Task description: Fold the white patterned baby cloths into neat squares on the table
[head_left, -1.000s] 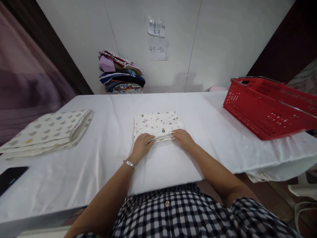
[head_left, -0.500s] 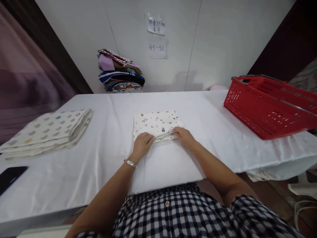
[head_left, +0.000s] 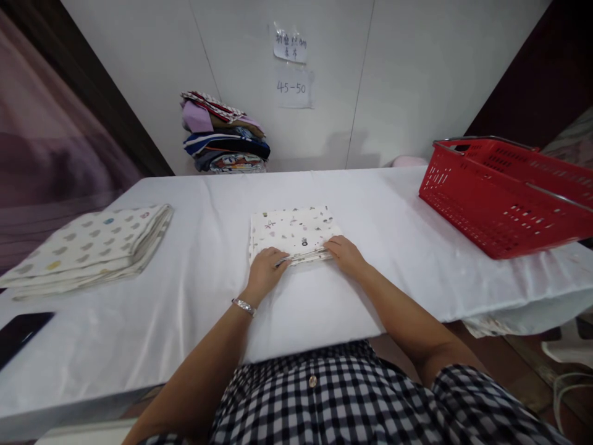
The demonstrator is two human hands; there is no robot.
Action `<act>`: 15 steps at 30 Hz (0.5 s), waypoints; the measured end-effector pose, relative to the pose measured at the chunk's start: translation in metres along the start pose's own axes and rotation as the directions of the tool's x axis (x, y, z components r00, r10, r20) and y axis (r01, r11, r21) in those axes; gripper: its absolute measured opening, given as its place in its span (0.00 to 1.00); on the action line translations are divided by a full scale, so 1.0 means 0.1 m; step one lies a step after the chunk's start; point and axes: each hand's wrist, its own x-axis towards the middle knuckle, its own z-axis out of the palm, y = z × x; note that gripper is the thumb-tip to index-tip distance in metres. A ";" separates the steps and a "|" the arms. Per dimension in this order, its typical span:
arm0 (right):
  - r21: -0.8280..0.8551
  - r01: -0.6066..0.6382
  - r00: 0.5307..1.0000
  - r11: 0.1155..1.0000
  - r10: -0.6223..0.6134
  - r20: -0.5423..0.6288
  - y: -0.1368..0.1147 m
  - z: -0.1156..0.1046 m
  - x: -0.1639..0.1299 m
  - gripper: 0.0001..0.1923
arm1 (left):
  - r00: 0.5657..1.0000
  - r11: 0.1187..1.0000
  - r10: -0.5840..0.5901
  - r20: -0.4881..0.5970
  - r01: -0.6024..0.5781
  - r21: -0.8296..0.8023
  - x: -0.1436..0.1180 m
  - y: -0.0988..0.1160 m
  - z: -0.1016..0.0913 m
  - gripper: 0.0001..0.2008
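A folded white cloth [head_left: 291, 228] with small scattered prints lies flat in front of me on the white-covered table [head_left: 204, 247]. My left hand [head_left: 267, 269] pinches the near left part of its front edge, fingers on top and thumb at the layers. At the near right corner, my right hand [head_left: 343, 252] holds the same edge between thumb and fingers. Several layers show along the front edge between both hands. The thumbs are partly hidden by the cloth and fingers.
A larger folded cloth with grey prints [head_left: 92, 244] lies at the left, with a dark phone [head_left: 23, 330] nearer me. A red basket [head_left: 504, 204] stands at the right. Stacked folded fabrics [head_left: 227, 136] sit by the back wall, under paper signs [head_left: 293, 86].
Both hands stay at the cloth's front edge. That edge lies slightly flatter and its layers sit closer together; my right fingers have shifted a little over the corner.
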 end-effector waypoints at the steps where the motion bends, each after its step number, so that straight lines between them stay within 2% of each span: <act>1: -0.001 0.000 1.000 1.000 0.000 0.010 0.00 0.00 0.00 0.14 | 1.000 1.000 0.014 0.004 -0.014 0.020 0.00 -0.01 0.00 0.11; 9: 0.001 0.051 0.996 0.999 -0.051 0.071 -0.04 -0.07 -0.04 0.16 | 0.993 0.983 0.112 0.044 -0.117 0.144 0.00 -0.03 0.02 0.13; 15: 0.012 0.056 0.989 0.998 -0.058 0.135 -0.05 -0.17 -0.03 0.14 | 0.990 0.977 0.110 0.088 -0.124 0.171 0.02 0.02 -0.03 0.11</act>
